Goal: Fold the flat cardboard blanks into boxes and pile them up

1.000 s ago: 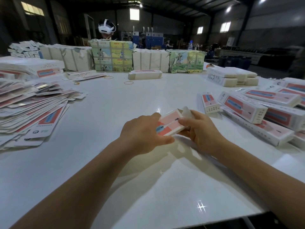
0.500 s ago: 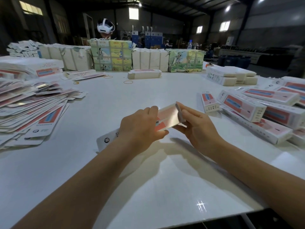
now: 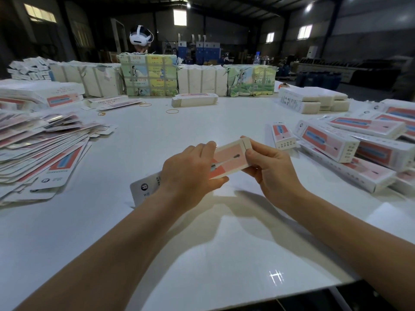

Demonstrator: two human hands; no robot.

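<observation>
No word, brand or number can be read anywhere. The box (image 3: 226, 161) held in both hands shows a round dark logo and blurred grey print on its white end, too small to make out. The flat blanks (image 3: 45, 158) at the left carry the same round logo above blurred lines of print. The folded boxes (image 3: 350, 151) at the right have small dark print on their white end panels, illegible. The wrapped bundles (image 3: 149, 75) at the far side bear yellow and green panels with small characters, too blurred to read. A white stack (image 3: 298, 102) beyond the boxes shows rows of dark marks on its side, also illegible.
</observation>
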